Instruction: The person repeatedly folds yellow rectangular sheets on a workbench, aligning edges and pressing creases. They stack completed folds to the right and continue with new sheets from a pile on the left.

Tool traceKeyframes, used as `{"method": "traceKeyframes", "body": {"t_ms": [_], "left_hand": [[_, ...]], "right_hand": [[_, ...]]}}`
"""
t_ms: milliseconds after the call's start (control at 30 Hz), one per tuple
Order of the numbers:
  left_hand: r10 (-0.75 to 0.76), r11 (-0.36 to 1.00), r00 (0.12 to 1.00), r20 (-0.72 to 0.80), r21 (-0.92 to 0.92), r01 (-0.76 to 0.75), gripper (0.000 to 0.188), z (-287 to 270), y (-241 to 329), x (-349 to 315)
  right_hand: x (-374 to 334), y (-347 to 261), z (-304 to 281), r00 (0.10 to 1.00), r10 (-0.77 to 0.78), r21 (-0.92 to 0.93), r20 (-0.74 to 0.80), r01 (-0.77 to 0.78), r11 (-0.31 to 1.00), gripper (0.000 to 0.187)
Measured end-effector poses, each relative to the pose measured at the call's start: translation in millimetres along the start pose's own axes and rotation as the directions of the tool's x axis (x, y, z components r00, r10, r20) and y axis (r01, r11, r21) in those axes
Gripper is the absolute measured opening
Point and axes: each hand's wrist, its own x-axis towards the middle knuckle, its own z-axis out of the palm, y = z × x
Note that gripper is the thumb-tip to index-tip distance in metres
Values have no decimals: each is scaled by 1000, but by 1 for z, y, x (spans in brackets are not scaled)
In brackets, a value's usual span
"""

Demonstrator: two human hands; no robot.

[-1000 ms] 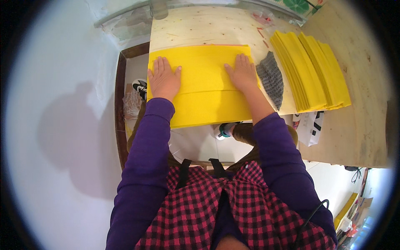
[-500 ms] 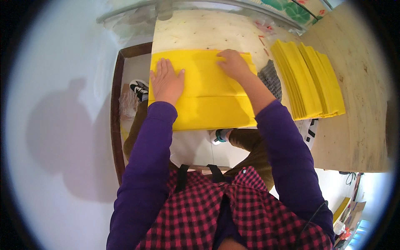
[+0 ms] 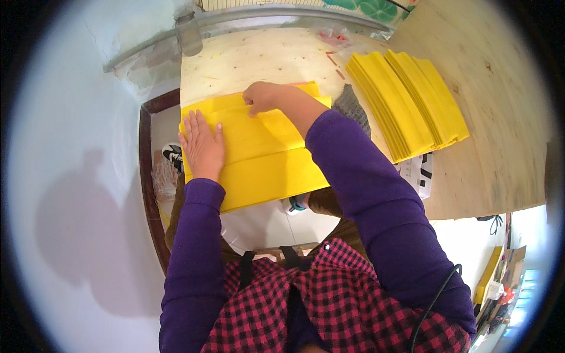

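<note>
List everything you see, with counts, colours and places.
Yellow sheets: at least two, yellow, under both hands
Folded pile: one, yellow, tabletop's right
Cloth scrap: one, grey, between sheets and pile
Tabletop: one, pale wood, upper middle
Container: one, translucent, upper left
Bag: one, white, right, below the tabletop
Frame: one, dark brown, left
Wall: one, white, left
Clutter: uncounted, mixed colours, lower right
Shoes: two, partly white, floor
Checked garment: one, red and black, bottom
Sleeves: two, purple, both sides
Left hand: one, bare, flat on sheets
Right hand: one, bare, curled over sheets
</note>
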Motion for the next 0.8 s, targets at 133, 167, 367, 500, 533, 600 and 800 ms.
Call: {"method": "traceKeyframes", "body": {"t_ms": [133, 167, 367, 500, 533, 600, 800], "left_hand": [[29, 998, 991, -128, -44, -34, 66, -8, 1, -3], [36, 997, 983, -182, -64, -49, 67, -12, 0, -4], [-35, 937, 858, -512, -316, -150, 77, -56, 7, -14], [-216, 592, 876, -432, -771, -234, 87, -99, 39, -14], [-215, 418, 911, -352, -876, -240, 91, -110, 50, -9], [-116, 72, 968, -222, -974, -215, 86, -131, 76, -2], [207, -63, 954, -218, -976, -209, 47, -190, 125, 30]], "right_hand": [[-15, -12, -5, 996, -67, -54, -60, 64, 997, 35], [-20, -18, -8, 994, -80, -81, -77, 74, 994, 34], [-85, -32, -57, 945, -94, 112, -314, 135, 985, 34], [-137, -38, -93, 869, -22, 327, -495, 209, 921, 30], [-147, -41, -98, 846, 10, 428, -533, 260, 865, 28], [-164, -47, -101, 819, 113, 677, -563, 378, 632, 21], [-189, -62, -91, 635, 182, 659, -751, 703, 268, 22]]}}
